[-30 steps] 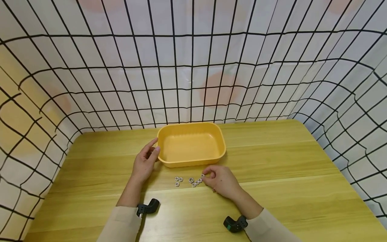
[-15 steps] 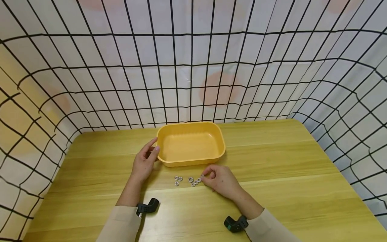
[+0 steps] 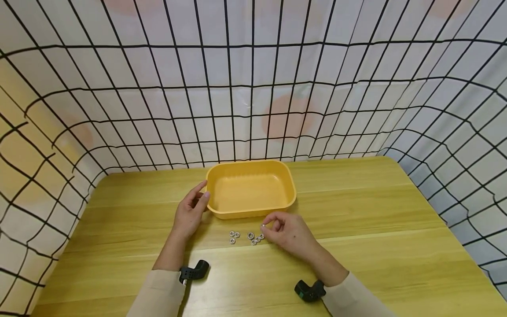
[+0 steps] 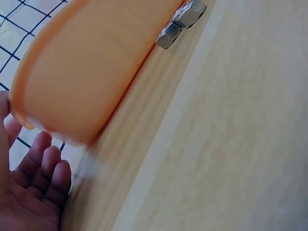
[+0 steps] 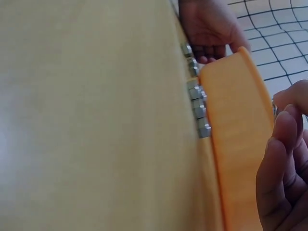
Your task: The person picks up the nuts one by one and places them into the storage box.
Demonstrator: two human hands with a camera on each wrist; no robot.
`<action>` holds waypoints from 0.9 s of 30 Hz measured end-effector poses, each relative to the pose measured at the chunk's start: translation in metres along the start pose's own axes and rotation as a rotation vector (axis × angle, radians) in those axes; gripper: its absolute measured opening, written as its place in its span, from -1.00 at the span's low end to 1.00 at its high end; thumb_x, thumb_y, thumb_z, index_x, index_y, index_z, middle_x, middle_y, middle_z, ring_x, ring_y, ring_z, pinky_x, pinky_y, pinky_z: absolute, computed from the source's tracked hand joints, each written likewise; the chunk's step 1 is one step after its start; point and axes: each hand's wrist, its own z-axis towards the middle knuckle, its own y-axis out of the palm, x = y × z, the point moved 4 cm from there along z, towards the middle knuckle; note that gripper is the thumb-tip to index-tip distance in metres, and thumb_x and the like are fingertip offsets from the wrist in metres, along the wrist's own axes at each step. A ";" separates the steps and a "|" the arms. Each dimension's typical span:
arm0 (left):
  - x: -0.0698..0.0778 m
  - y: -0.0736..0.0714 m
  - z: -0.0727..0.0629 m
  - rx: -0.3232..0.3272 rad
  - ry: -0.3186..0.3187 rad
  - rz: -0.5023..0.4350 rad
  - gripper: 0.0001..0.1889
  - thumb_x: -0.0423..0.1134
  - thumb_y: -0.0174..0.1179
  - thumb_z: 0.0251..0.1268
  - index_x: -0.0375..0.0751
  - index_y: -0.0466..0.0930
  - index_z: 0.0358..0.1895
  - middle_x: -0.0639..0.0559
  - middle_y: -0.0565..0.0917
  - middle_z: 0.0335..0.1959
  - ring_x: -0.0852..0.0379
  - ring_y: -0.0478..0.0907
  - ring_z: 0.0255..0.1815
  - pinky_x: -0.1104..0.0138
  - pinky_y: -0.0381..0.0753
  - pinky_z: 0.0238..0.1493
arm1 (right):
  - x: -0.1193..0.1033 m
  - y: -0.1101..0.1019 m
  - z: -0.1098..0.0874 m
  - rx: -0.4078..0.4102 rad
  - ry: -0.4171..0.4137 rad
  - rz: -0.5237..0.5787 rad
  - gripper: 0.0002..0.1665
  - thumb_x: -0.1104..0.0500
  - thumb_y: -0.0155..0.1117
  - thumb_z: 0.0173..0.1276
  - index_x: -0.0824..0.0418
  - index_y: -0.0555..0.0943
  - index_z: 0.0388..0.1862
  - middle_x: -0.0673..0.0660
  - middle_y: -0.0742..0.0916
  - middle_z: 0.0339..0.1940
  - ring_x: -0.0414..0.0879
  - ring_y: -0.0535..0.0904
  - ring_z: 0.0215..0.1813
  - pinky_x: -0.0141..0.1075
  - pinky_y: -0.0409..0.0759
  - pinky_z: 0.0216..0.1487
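Observation:
My right hand (image 3: 292, 233) pinches a small silver hex nut (image 3: 262, 226) between thumb and index finger, just above the table at the near side of a yellow plastic tray (image 3: 249, 215). In the right wrist view only a sliver of the held nut (image 5: 275, 109) shows. At the tray's left end, my left hand (image 3: 188, 216) holds the rim with thumb and index finger; the other fingers (image 4: 58, 180) hang loosely below. Several more nuts lie in front of the tray: one cluster (image 3: 251, 236) beside the right fingertips, and three (image 3: 232, 241) farther left.
The wooden table (image 3: 368, 211) extends to both sides of the tray. A black wire grid (image 3: 253, 118) rises behind it and curves round the left and right. Black wrist devices (image 3: 194, 271) sit on both forearms.
My right hand has lifted the nut slightly off the table and shifted a little toward the tray. The left hand, the tray and the other nuts stay in place.

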 end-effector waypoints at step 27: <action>0.000 0.000 -0.002 0.000 0.007 0.003 -0.49 0.02 0.07 0.59 0.14 0.38 0.52 -0.13 0.58 0.05 0.15 0.53 -0.13 0.50 0.57 -0.10 | -0.042 -0.022 0.058 0.141 -0.098 -0.076 -0.86 0.05 0.45 0.35 0.06 0.70 -0.22 0.00 0.65 -0.62 -0.11 0.45 -0.61 -0.39 0.30 -0.59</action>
